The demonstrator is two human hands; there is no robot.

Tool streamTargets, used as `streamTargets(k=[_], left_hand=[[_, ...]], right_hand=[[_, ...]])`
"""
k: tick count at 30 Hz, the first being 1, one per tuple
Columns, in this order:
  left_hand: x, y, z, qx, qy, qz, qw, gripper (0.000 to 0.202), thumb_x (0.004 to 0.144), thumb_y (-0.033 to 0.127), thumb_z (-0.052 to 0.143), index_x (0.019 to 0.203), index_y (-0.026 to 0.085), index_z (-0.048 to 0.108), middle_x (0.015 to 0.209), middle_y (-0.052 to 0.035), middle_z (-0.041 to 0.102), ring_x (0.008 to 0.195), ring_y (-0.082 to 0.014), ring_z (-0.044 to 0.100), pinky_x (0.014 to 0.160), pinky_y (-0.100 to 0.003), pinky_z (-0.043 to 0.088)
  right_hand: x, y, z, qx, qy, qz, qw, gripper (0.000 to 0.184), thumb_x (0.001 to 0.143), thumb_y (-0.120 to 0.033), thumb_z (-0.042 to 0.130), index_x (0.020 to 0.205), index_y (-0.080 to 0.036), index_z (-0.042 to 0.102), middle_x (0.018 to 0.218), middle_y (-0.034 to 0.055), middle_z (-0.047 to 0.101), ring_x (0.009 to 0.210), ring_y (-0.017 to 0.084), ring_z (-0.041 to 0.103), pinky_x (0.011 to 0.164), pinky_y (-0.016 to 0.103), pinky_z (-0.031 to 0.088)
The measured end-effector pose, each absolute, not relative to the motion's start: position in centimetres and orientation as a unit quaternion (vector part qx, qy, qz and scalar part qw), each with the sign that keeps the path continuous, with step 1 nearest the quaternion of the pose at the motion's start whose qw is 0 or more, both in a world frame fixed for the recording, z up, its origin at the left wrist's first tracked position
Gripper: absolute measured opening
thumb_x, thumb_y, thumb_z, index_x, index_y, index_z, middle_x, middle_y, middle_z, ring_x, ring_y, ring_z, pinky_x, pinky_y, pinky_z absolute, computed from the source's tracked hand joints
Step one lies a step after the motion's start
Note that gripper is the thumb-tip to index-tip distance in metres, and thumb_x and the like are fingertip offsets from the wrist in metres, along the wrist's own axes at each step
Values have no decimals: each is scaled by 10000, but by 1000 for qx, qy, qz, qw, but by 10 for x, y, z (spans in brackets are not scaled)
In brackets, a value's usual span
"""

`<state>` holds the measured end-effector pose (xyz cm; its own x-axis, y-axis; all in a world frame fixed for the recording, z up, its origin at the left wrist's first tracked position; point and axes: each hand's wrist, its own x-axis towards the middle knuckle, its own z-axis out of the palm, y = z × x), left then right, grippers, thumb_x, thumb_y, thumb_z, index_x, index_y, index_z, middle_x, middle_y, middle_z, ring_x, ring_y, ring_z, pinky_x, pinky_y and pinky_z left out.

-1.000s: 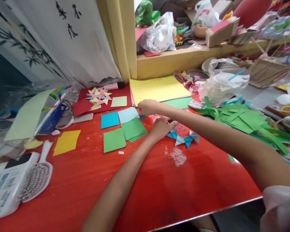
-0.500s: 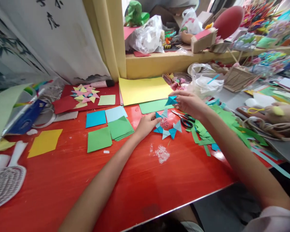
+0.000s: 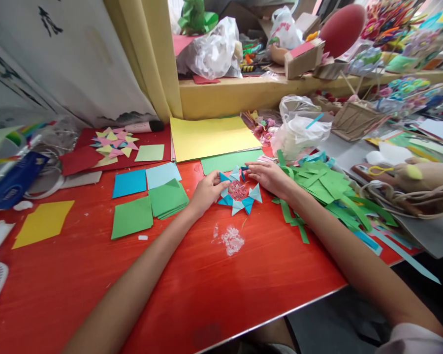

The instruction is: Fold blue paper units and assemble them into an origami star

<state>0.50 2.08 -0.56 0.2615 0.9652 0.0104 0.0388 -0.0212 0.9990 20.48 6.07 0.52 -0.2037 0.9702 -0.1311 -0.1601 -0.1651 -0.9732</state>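
Observation:
A ring of folded blue and light-blue paper pieces [image 3: 248, 204] lies on the red table [image 3: 206, 275], its points facing outward. My left hand [image 3: 206, 192] is closed on the ring's upper left side, thumb and fingers pinching a blue point. At the upper right of the ring, my right hand [image 3: 271, 178] holds a darker blue folded paper piece [image 3: 244, 173] by its fingertips. That piece sits close to the ring's gap; whether it touches the neighbouring pieces I cannot tell. The scissors are hidden behind my right hand.
Green paper squares [image 3: 168, 199], a blue square [image 3: 129, 183] and a yellow sheet [image 3: 210, 137] lie left and behind. Green paper scraps [image 3: 317, 182] pile up at the right. A paper star cluster [image 3: 114, 142] rests on red paper. White residue [image 3: 232, 241] marks the table.
My right hand has lowered the blue folded piece from above to the ring's upper right. My left hand still pinches the ring. The view has shifted slightly right.

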Motion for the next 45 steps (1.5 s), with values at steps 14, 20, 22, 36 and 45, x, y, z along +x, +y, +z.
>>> streamTargets(k=[14,20,22,36,45], left_hand=[[7,20,-4,575,423,421,560,190,756,308,593,808,165,481,683,28,562,492,-39,427,420,-166,295],[4,19,-4,591,443,406,538,186,774,331,584,824,183,483,624,52,526,366,-45,445,345,-183,310],[3,19,-3,585,437,411,546,185,776,326,583,852,192,481,625,55,539,359,-57,480,332,-180,324],[2,20,-5,585,422,409,559,191,774,312,595,869,190,483,635,52,551,375,-42,479,360,-176,349],[4,21,-5,573,410,433,562,205,758,307,627,818,193,468,656,47,550,355,-7,346,333,-186,260]], right_hand=[[204,60,-7,-501,-668,417,361,206,677,-192,641,875,-168,587,817,37,638,669,152,598,712,351,499],[206,58,2,-445,-536,566,441,202,702,-282,666,782,-189,506,786,29,673,757,158,643,684,288,483],[205,56,4,-423,-507,590,465,217,726,-323,655,769,-195,484,826,27,674,825,152,636,702,275,477],[206,56,11,-436,-466,604,477,202,699,-246,672,878,-167,621,721,5,597,614,80,538,582,217,430],[204,52,12,-425,-529,576,455,278,746,-340,656,973,-205,570,714,-18,575,584,77,529,590,235,451]])
